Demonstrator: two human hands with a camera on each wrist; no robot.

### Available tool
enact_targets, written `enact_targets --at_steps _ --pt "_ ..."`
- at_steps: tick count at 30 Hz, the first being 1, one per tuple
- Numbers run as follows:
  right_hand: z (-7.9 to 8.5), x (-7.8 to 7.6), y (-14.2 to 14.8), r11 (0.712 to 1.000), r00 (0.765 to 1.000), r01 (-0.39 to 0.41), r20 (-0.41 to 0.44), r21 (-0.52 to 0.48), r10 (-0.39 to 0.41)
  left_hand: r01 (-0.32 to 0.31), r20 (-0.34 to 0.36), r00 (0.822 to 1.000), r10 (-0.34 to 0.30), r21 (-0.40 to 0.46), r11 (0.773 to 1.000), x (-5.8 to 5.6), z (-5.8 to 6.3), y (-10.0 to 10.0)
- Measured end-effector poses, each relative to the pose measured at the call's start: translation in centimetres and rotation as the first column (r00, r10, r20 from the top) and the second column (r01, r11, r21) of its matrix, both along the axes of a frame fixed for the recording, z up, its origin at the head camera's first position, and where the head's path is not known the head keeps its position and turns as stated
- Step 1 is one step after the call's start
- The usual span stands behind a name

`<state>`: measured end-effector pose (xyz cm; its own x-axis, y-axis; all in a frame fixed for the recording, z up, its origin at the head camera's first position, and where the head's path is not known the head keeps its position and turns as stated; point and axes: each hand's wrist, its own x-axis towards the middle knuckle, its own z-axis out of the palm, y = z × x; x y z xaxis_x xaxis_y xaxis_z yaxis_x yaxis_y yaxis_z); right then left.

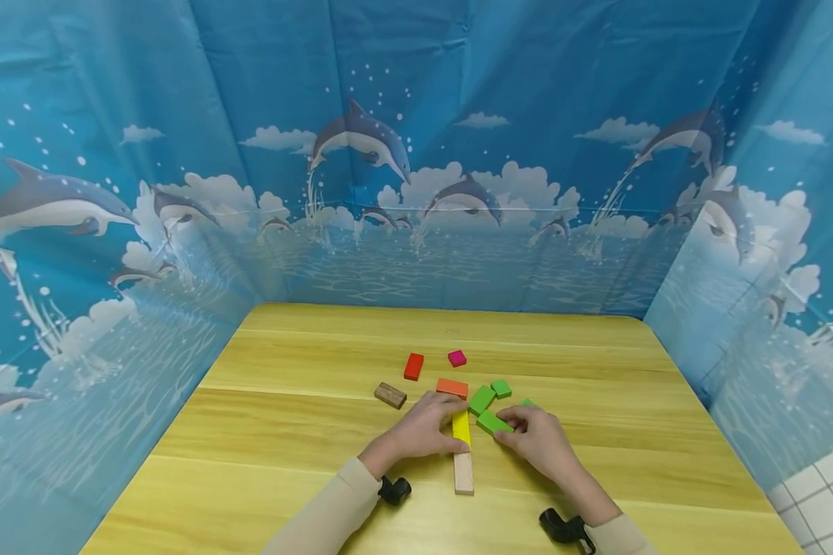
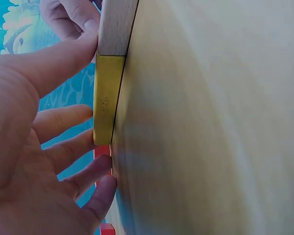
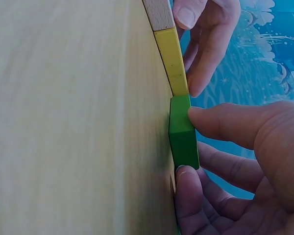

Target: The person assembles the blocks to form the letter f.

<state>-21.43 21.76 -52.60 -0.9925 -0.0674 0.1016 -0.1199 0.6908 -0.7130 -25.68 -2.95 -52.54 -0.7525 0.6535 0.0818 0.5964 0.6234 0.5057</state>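
Spread along a row of blocks, my left hand [image 1: 426, 425] has its thumb near the joint of a yellow block [image 1: 461, 428] and a pale wooden block [image 1: 463, 474]. Its fingertips rest by the yellow block's far end, other fingers fairly straight. My right hand [image 1: 536, 439] pinches a green block [image 1: 493, 422] by its right end, thumb against one side and fingertips at the end. Past its corner lies a second green block [image 1: 482, 400]. In the right wrist view the pinched green block [image 3: 183, 132] lies close to the yellow block [image 3: 172, 61].
Beyond the hands lie an orange block [image 1: 452, 388], a red block [image 1: 413, 367], a pink block [image 1: 457, 358], a brown block [image 1: 390, 395] and a small green block [image 1: 501, 388]. Another green block [image 1: 530, 403] shows behind the right hand. A dolphin-print curtain [image 1: 416, 262] surrounds the wooden table [image 1: 305, 462].
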Motion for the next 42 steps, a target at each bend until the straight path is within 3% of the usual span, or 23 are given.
enact_targets --at_steps 17,24,32,42 --pt "0.1 0.1 -0.2 1.000 1.000 -0.001 -0.029 0.031 0.002 0.004 0.034 0.999 -0.005 0.019 1.000 0.6 -0.2 -0.4" --pt "0.1 0.2 -0.6 0.998 0.999 0.019 -0.050 0.065 -0.016 0.017 0.043 0.999 -0.016 -0.029 0.999 2.3 0.1 -1.1" --pt "0.2 0.4 -0.8 0.992 0.994 0.052 -0.098 0.117 -0.040 0.100 0.088 0.992 -0.095 -0.052 0.994 4.5 1.0 -1.5" --pt "0.4 0.2 -1.4 0.992 0.996 0.049 -0.080 0.118 -0.039 0.107 0.054 0.993 -0.102 -0.105 0.989 5.3 0.1 -1.9"
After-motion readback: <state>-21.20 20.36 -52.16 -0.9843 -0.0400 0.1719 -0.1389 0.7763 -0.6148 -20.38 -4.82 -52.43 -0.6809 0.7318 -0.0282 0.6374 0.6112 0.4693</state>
